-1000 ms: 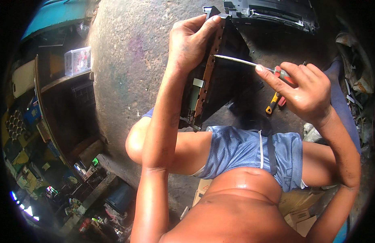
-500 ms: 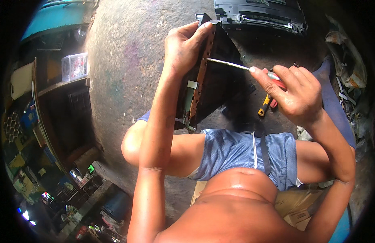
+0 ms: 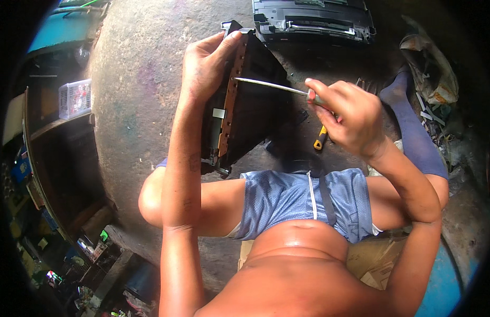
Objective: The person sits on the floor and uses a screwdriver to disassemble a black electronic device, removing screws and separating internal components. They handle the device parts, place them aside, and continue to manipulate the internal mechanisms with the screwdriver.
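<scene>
My left hand point(image 3: 207, 66) grips the upper end of a black plastic housing point(image 3: 258, 100), which stands tilted on edge with a copper-coloured perforated strip point(image 3: 233, 100) along its side. In my right hand point(image 3: 353, 113) is a screwdriver point(image 3: 271, 85), its handle mostly covered by the closed fingers. The thin shaft points left, and its tip meets the strip a little below my left hand. A small pale tab point(image 3: 219, 113) sticks out near the lower part of the strip. Beneath my right hand lies a yellow-and-black handled tool point(image 3: 320, 138) on the floor.
A larger black machine casing point(image 3: 313, 21) rests on the floor at the far side. To the right are a crumpled sack point(image 3: 430, 79) and scraps. A white plastic basket point(image 3: 76, 99) sits on a wooden shelf at left. Cardboard point(image 3: 374, 259) lies under me.
The whole view has shifted, so things appear farther left. My right hand has turned on the screwdriver handle, with its fingers curled differently; the tip stays at the strip.
</scene>
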Available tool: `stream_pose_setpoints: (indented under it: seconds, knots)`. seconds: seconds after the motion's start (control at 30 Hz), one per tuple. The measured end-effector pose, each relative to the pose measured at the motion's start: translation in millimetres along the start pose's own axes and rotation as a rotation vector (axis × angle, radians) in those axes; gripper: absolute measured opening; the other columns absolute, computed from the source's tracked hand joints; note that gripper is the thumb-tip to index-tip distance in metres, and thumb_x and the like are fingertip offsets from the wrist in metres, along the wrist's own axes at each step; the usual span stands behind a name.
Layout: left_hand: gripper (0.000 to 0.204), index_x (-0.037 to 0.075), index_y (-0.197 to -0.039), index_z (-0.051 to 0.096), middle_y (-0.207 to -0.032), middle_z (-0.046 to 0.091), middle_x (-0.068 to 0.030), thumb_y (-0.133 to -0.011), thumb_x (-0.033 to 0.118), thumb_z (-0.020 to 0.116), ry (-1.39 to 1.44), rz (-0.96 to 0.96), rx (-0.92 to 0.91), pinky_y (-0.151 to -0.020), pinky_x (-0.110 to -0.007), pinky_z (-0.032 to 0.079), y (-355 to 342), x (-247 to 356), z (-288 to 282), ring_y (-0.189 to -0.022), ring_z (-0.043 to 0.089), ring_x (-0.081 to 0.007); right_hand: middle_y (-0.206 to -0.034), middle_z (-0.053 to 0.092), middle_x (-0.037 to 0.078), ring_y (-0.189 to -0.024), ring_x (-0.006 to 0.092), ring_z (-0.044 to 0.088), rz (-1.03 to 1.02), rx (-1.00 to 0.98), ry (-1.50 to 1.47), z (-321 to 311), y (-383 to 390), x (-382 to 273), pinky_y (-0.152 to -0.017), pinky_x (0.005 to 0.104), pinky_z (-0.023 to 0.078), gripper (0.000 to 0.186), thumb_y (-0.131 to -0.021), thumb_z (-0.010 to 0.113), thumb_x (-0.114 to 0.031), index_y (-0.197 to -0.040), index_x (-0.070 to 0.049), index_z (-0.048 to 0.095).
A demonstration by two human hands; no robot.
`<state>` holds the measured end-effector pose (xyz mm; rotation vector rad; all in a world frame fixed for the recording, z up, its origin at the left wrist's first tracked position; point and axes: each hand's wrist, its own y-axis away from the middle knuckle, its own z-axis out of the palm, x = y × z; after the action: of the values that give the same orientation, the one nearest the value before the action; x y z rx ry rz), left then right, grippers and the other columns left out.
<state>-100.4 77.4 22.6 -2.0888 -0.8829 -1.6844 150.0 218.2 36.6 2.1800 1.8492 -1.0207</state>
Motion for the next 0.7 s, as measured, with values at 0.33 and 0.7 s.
stream_pose_setpoints:
  seconds: [0.33, 0.7]
  knots:
    - [0.034, -0.002, -0.110, 0.076, -0.095, 0.073, -0.0005, -0.102, 0.031, 0.068, 0.061, -0.068, -0.023, -0.078, -0.024, 0.049, -2, -6, -4, -0.085, 0.062, -0.0061, -0.089, 0.069, 0.007, -0.068, 0.0040, 0.060, 0.859, -0.105, -1.190, -18, -5, 15, -0.055, 0.0202, 0.045, 0.040, -0.104, 0.056, -0.021, -0.139, -0.001, 0.053]
    - [0.038, -0.002, -0.116, 0.075, -0.099, 0.074, -0.0014, -0.102, 0.033, 0.069, -0.072, -0.094, -0.020, -0.081, -0.024, 0.050, -2, -2, 0, -0.088, 0.064, -0.0068, -0.106, 0.066, 0.006, -0.095, 0.0110, 0.067, 0.416, 0.219, -0.798, 3, 12, 11, -0.089, 0.0263, 0.056, 0.072, -0.089, 0.077, 0.001, -0.150, -0.005, 0.038]
